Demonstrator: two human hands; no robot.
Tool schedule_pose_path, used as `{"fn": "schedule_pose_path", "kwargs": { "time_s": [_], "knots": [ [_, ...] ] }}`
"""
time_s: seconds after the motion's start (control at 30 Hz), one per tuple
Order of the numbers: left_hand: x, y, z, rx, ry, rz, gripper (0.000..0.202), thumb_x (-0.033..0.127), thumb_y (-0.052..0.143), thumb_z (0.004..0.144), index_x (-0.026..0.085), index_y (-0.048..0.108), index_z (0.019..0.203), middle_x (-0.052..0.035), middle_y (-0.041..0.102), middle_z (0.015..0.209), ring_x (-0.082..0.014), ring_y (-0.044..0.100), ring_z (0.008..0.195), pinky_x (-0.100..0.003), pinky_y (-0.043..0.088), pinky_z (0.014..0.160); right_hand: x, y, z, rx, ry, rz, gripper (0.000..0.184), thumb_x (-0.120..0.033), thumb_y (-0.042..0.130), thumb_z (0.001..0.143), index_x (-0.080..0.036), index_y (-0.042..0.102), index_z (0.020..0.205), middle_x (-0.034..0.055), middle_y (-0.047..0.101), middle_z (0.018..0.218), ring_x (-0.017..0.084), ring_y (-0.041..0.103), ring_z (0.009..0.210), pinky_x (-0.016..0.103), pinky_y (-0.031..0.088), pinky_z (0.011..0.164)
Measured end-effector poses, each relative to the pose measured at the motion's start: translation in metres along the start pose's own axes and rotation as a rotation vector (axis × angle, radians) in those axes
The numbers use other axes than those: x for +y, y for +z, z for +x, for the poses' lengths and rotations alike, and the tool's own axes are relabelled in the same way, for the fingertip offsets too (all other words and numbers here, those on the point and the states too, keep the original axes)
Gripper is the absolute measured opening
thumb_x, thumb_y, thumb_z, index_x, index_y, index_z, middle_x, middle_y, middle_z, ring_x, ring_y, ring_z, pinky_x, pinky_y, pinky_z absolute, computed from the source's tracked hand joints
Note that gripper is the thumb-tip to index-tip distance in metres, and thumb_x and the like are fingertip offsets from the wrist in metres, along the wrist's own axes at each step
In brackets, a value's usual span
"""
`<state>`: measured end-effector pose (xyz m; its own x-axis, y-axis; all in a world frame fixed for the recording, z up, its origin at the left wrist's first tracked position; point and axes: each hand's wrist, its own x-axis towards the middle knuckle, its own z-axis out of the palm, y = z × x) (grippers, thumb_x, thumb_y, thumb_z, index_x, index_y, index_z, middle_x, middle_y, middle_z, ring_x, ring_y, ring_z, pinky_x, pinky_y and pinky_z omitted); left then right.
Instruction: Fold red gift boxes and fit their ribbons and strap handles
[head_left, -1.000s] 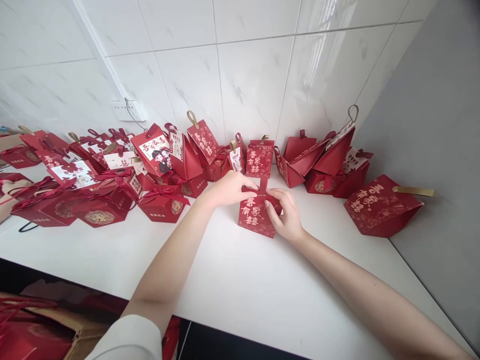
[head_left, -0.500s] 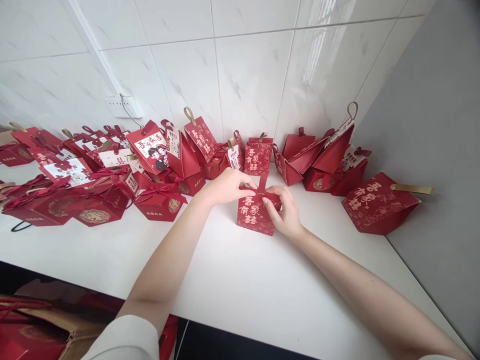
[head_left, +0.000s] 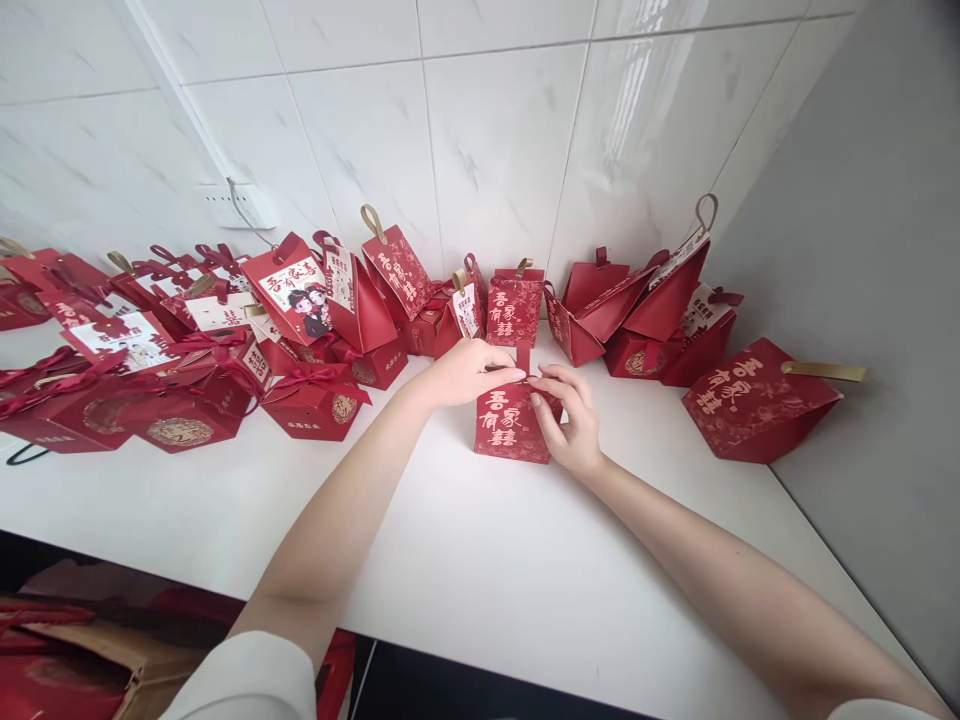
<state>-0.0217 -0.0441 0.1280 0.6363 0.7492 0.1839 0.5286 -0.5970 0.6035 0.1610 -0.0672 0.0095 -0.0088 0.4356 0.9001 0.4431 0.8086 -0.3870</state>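
Observation:
A red gift box (head_left: pixel 504 425) with gold Chinese lettering on its front stands upright on the white table. From its top rises a dark red ribbon loop (head_left: pixel 523 355). My left hand (head_left: pixel 474 375) is closed at the box's top edge, thumb and fingers pinching beside the foot of the ribbon. On the upper right side, my right hand (head_left: pixel 574 420) grips the same box, its thumb on the front and its fingers curled over the top. The fingertips of both hands nearly meet, and what exactly they pinch there is partly hidden.
Several finished red gift boxes (head_left: pixel 315 405) crowd the left and back along the tiled wall (head_left: pixel 495 150). Another lettered box (head_left: pixel 757 400) with a gold ribbon stands at the right by the grey panel (head_left: pixel 862 300). Below the white table (head_left: pixel 450 570), an open cardboard box (head_left: pixel 142 650) sits lower left.
My fingers have shifted slightly at the top of the gift box, the left thumb now straighter along its edge and the right fingers more arched. The view has moved a little.

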Motion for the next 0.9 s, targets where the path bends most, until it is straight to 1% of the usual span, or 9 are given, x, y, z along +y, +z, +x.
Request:
{"fn": "schedule_pose_path", "kwargs": {
  "time_s": [0.13,0.27,0.37,0.47,0.67,0.8,0.9],
  "knots": [
    [-0.003,-0.001,0.000,-0.009,-0.003,0.021,0.028,0.036,0.054,0.085,0.014,0.066,0.073,0.0020,0.056,0.064,-0.0094,0.044,0.060,-0.024,0.032,0.057,0.001,0.000,-0.002,0.018,0.032,0.012,0.030,-0.015,0.057,0.089,-0.030,0.065,0.113,0.0077,0.057,0.122,0.026,0.056,0.115,0.050,0.049,0.095],
    [-0.007,-0.002,0.000,-0.011,0.015,0.052,0.024,0.035,0.058,0.083,0.014,0.069,0.079,0.0000,0.064,0.069,-0.0110,0.051,0.063,-0.024,0.035,0.059,0.005,-0.004,-0.002,-0.015,0.019,0.039,0.034,-0.017,0.056,0.089,-0.031,0.066,0.118,0.0078,0.053,0.128,0.026,0.053,0.118,0.051,0.047,0.098],
    [-0.008,-0.002,0.000,-0.006,0.023,0.053,0.025,0.036,0.059,0.083,0.014,0.070,0.077,-0.0006,0.065,0.068,-0.0114,0.053,0.062,-0.024,0.036,0.058,0.009,-0.006,-0.002,-0.053,-0.021,0.044,0.036,-0.019,0.055,0.089,-0.032,0.064,0.122,0.0077,0.048,0.135,0.027,0.052,0.120,0.052,0.047,0.099],
    [-0.008,-0.003,0.000,-0.011,0.023,0.052,0.026,0.036,0.058,0.083,0.014,0.070,0.075,-0.0005,0.064,0.066,-0.0116,0.053,0.062,-0.024,0.036,0.058,0.011,-0.006,-0.002,-0.072,-0.036,0.038,0.038,-0.022,0.054,0.089,-0.033,0.062,0.125,0.0072,0.046,0.137,0.028,0.051,0.120,0.053,0.047,0.099],
    [-0.009,-0.003,0.001,0.000,0.055,0.127,0.025,0.033,0.057,0.083,0.014,0.070,0.073,-0.0002,0.066,0.066,-0.0112,0.054,0.060,-0.024,0.035,0.058,0.017,-0.008,-0.005,-0.154,-0.062,-0.011,0.040,-0.024,0.055,0.088,-0.033,0.060,0.127,0.0081,0.049,0.132,0.029,0.052,0.119,0.054,0.048,0.098],
    [-0.010,-0.002,0.002,0.021,0.095,0.161,0.026,0.032,0.056,0.084,0.014,0.071,0.074,-0.0004,0.067,0.066,-0.0113,0.055,0.061,-0.024,0.037,0.061,0.017,-0.009,-0.006,-0.160,-0.074,-0.013,0.039,-0.024,0.056,0.088,-0.032,0.060,0.126,0.0088,0.050,0.130,0.029,0.052,0.119,0.053,0.047,0.098],
    [-0.010,-0.002,0.002,0.024,0.096,0.173,0.026,0.032,0.056,0.085,0.014,0.071,0.075,-0.0008,0.068,0.068,-0.0113,0.056,0.062,-0.024,0.037,0.062,0.016,-0.009,-0.006,-0.159,-0.089,-0.020,0.041,-0.022,0.056,0.087,-0.032,0.059,0.127,0.0089,0.050,0.129,0.029,0.053,0.119,0.052,0.047,0.097]
  ]
}}
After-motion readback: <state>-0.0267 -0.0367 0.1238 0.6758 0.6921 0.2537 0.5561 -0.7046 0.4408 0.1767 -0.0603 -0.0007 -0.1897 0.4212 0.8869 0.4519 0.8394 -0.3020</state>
